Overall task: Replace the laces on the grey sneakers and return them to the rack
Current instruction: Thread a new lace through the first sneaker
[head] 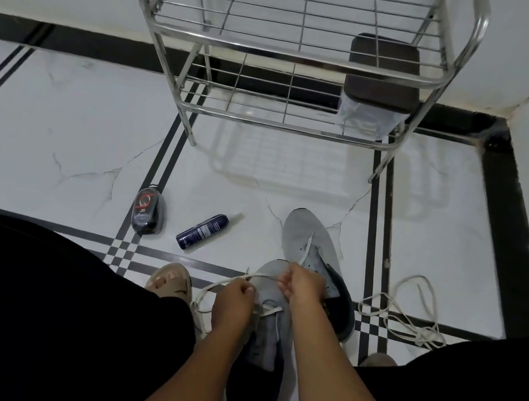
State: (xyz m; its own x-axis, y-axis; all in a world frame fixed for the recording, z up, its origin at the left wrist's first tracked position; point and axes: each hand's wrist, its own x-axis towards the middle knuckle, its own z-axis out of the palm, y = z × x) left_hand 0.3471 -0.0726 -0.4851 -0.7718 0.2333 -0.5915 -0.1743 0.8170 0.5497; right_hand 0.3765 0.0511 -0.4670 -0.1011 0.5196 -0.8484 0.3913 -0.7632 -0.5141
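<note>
Legible markings: none confirmed.

Dark spray bottle (202,232), lying on the floor well in front of the metal rack (297,53), carries a pale label panel with rows of print, too small and blurred to read. Black shoe-polish container (147,214), just left of that bottle, shows a red ring emblem and a faint script line beneath it; neither is readable.

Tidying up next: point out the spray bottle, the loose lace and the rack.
spray bottle (202,232), head view, middle of its dark body
loose lace (408,313), head view, strand in the tangle
rack (296,55), head view, front rail of the upper shelf
</note>
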